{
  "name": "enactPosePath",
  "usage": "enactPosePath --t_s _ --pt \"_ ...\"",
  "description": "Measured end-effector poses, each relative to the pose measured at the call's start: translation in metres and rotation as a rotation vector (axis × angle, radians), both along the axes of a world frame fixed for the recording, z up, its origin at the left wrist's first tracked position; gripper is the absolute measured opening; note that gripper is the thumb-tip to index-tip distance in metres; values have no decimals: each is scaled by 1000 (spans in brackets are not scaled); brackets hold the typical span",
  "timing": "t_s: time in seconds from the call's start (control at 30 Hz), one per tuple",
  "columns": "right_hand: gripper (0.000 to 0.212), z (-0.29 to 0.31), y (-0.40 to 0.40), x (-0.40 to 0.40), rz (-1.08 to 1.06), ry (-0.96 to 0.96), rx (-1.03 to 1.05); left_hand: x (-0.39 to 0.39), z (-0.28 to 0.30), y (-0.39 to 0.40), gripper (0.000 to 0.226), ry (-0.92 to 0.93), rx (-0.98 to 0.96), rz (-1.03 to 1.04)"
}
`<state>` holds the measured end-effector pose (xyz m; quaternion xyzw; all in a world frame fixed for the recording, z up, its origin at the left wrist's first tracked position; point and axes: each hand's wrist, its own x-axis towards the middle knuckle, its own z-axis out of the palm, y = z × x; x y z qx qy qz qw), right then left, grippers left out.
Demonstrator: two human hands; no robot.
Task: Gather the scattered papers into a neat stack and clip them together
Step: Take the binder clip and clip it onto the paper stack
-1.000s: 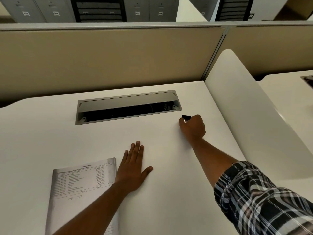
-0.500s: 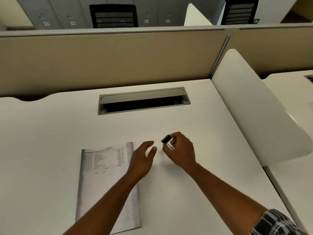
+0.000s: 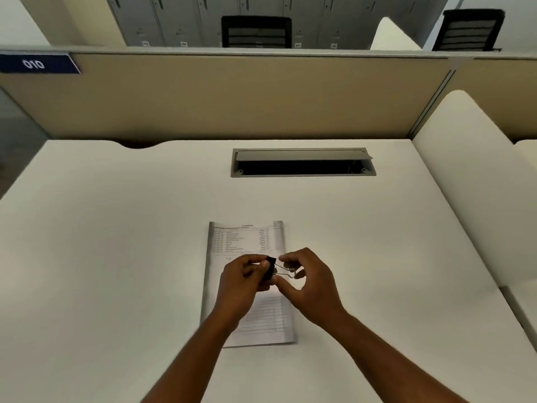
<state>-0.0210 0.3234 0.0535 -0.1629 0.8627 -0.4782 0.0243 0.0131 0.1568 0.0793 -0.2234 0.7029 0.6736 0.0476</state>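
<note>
Both hands on binder clip (image 3: 270, 268) above paper stack (image 3: 247, 242) on tabletop (image 3: 116, 257): left hand (image 3: 242, 282) grips black body, right hand (image 3: 309, 282) pinches wire handles.

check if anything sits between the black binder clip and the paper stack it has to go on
Nothing visible does. Both hands hold the black metal binder clip just above the white printed paper stack, left hand on its body, right hand on its wire handles.
</note>
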Motion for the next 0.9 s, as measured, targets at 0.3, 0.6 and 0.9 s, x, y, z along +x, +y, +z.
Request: enactPosePath --t_s 0.3,0.6,0.9 --pt "11 21 -46 40 -132 -564 -500 50 0 -53 26 -5 123 16" --pt "30 20 -88 65 -236 -797 -633 73 5 -90 25 -26 313 -84" --pt "11 30 -111 82 -305 -490 -377 88 1 -113 15 29 183 -66"
